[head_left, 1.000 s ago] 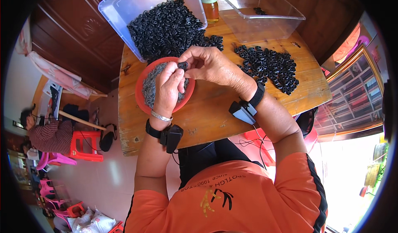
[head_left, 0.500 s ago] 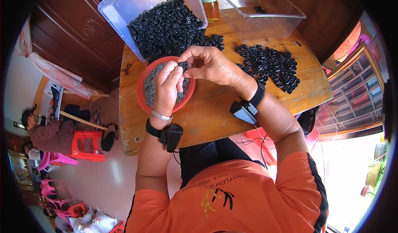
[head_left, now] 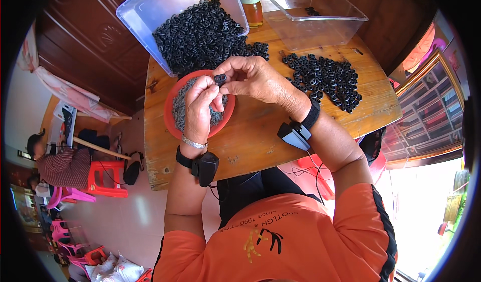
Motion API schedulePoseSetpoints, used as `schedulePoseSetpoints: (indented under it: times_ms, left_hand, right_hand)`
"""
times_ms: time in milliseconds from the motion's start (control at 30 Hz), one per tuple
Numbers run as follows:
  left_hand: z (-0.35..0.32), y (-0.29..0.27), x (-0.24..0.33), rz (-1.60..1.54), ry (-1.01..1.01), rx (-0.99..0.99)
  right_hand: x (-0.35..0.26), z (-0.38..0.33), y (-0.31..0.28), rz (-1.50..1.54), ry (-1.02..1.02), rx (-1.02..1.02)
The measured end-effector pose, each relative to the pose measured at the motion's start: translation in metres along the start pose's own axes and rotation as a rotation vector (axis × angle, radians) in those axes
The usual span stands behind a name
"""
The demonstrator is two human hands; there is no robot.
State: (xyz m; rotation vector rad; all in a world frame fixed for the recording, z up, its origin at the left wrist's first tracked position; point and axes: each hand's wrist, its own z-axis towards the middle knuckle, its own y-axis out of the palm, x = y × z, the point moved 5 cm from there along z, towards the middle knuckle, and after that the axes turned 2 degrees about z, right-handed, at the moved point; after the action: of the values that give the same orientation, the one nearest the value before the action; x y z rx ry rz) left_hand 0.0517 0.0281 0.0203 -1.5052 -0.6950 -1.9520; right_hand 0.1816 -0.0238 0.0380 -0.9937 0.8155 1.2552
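While your two hands have barely shifted from the earlier frames, the small black piece (head_left: 220, 79) between them seems turned slightly, its holes harder to make out. It sits above the far right part of the red bowl (head_left: 168, 112). Your right hand (head_left: 255, 79) pinches it between thumb and forefinger; your left hand (head_left: 199, 104) is curled, thumb and forefinger gripping its near side. You can't tell whether anything else lies in your left palm, since the curled fingers hide it. That hand also covers much of the grey bits (head_left: 180, 104) in the bowl, too fine to tell apart. Beyond, the heap of black pieces (head_left: 200, 34) spills from the tilted tub (head_left: 138, 19), which is cut off by the upper edge. The loose black pile (head_left: 325, 81) at your right looks unchanged.
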Motion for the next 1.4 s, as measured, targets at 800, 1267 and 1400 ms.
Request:
schedulePoseSetpoints:
  times_ms: [800,1267,1400]
  left_hand:
    - [-0.001,0.001,-0.005,0.041,0.02,0.037]
    - [-0.001,-0.001,-0.004,-0.001,-0.059,0.045]
    - [-0.001,0.0,-0.004,0.027,-0.068,0.04]
  right_hand:
    - [0.0,0.0,0.0,-0.095,-0.03,0.006]
    - [-0.003,0.0,-0.003,-0.195,-0.105,0.07]
    - [-0.006,-0.001,-0.003,-0.249,-0.118,0.045]
